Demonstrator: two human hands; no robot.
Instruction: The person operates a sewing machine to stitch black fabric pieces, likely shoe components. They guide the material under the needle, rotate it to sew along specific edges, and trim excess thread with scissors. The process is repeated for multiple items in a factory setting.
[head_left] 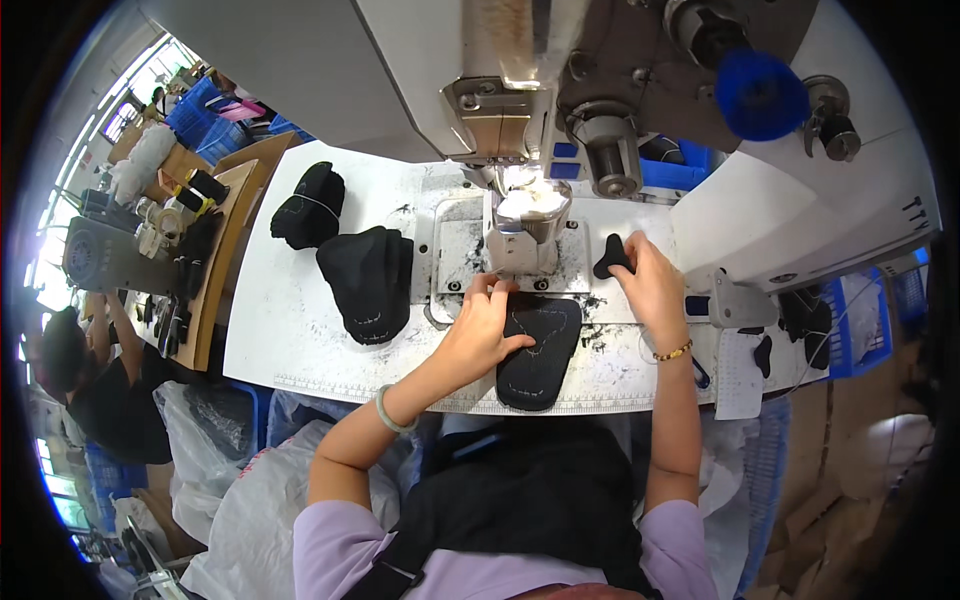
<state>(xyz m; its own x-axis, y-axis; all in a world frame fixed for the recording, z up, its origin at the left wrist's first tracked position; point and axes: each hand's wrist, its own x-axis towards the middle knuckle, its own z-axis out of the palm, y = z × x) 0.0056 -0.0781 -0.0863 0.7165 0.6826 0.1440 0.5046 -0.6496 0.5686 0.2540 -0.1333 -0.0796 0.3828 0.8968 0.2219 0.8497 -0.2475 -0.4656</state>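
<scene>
Beneath the head of a sewing machine, a large black fabric piece with light stitch lines lies flat on the white table. My left hand rests at its upper left edge, thumb stretched over the piece and apart from the fingers, whose tips reach the needle plate. To the right, my right hand pinches a small black fabric piece with a narrow, curved outline between thumb and fingers, just off the table. The light by the needle glares, so the needle tip cannot be made out.
Left of the needle plate lie a stack of black pieces and a tied black bundle. A ruler strip follows the front edge. A blue crate stands right. Another person works at a bench on the far left.
</scene>
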